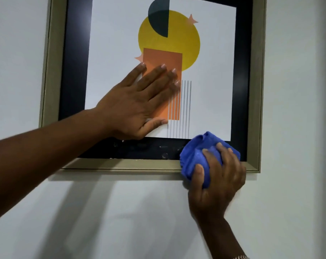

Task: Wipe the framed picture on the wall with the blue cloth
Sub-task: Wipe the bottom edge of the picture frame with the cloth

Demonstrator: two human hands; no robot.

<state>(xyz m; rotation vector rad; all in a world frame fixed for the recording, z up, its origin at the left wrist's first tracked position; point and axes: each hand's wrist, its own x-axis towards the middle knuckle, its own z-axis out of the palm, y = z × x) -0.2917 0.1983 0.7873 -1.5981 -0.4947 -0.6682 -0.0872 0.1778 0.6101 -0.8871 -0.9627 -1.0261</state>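
Observation:
The framed picture (54, 71) hangs on a white wall, with a beige frame, a black mat and an abstract print of a yellow circle and an orange rectangle. My left hand (138, 101) lies flat on the glass over the orange rectangle, fingers spread, holding nothing. My right hand (216, 182) grips the bunched blue cloth (197, 156) and presses it against the lower right of the picture, across the black mat and the bottom frame edge.
Small pale marks (164, 155) show on the black mat along the bottom. The white wall (121, 212) surrounds the frame, with shadows of my arms below it. The frame's top runs out of view.

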